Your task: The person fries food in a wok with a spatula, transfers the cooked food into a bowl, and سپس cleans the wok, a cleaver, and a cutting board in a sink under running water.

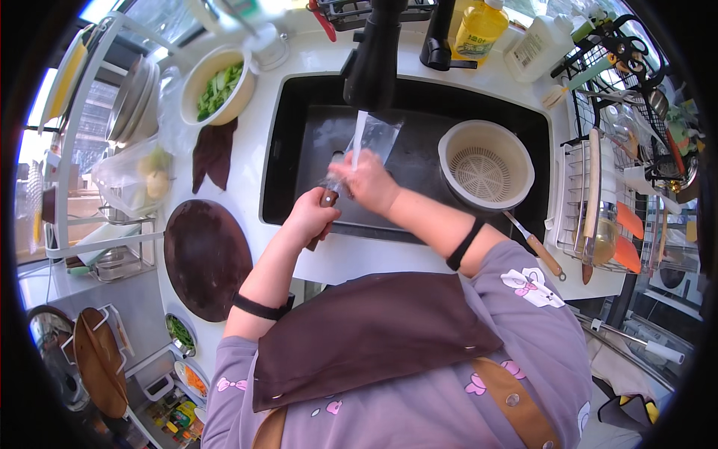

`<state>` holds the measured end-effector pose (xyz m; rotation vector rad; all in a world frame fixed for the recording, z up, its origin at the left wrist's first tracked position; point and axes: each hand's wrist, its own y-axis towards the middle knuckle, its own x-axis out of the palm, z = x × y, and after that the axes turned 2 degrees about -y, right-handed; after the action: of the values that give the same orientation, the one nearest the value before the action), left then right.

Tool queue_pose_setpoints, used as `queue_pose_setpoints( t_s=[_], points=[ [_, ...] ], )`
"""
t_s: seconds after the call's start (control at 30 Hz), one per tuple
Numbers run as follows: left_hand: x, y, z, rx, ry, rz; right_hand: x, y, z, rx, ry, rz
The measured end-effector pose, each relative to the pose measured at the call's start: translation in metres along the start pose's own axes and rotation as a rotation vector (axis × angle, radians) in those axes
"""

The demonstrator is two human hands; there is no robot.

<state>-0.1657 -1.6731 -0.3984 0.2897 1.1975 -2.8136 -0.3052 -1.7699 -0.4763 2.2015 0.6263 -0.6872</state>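
Note:
Over the front left of the black sink [415, 199], my left hand [307, 216] grips the brown, riveted handle of a kitchen knife [329, 198]. A broad, shiny blade reaches forward into the sink, wet and partly see-through in its glare. My right hand [370, 179] is wrapped over the blade just beyond the handle, its fingers blurred and hiding part of the metal. From the black faucet [370, 73], a stream of water [360, 128] falls onto the blade and my right fingers.
A beige strainer basket [485, 174] sits in the sink's right side. Left of the sink are a bowl of chopped greens [242, 101], a dark cloth-like piece [213, 154] and a round dark board [207, 261]. A yellow bottle [479, 33] and a wire dish rack [569, 196] stand around the sink.

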Motion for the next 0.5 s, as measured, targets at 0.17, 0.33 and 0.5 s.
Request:
queue_pose_setpoints(
  t_s=[0.17, 0.33, 0.5],
  points=[
    [-0.002, -0.009, -0.012, -0.021, -0.023, -0.027, -0.008, 0.011, 0.085, 0.161, -0.163, 0.103],
    [-0.008, -0.013, -0.013, -0.006, 0.057, 0.012, -0.032, 0.014, 0.129, 0.535, -0.253, 0.035],
    [-0.007, -0.006, -0.004, -0.043, 0.049, -0.011, -0.039, 0.028, 0.029, 0.177, 0.102, 0.207]
  ],
)
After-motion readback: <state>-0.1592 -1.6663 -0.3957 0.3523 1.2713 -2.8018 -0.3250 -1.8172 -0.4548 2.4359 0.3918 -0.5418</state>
